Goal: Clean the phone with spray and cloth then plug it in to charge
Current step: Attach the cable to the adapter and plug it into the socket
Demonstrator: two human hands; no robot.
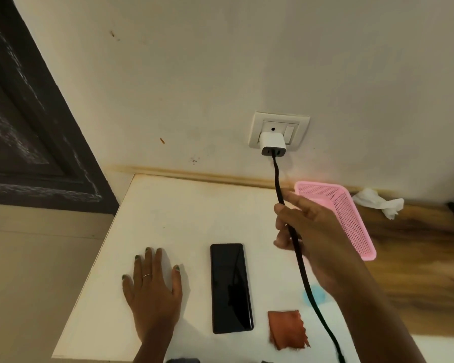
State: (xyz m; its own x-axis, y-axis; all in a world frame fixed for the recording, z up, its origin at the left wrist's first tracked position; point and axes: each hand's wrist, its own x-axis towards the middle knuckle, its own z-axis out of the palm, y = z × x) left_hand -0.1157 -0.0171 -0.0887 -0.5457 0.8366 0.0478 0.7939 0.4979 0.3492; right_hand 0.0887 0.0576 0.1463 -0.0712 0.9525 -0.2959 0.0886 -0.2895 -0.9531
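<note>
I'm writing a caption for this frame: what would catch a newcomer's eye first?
First the black cable, which runs down from the white charger in the wall socket and is gripped by the raised right hand. Next the dark phone, face up on the white table, between the flat left hand and an orange cloth. A pink basket sits at the right.

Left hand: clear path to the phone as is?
Probably yes. The left hand rests flat on the table beside the phone, bare surface between them; the cable runs on the phone's far side.
</note>
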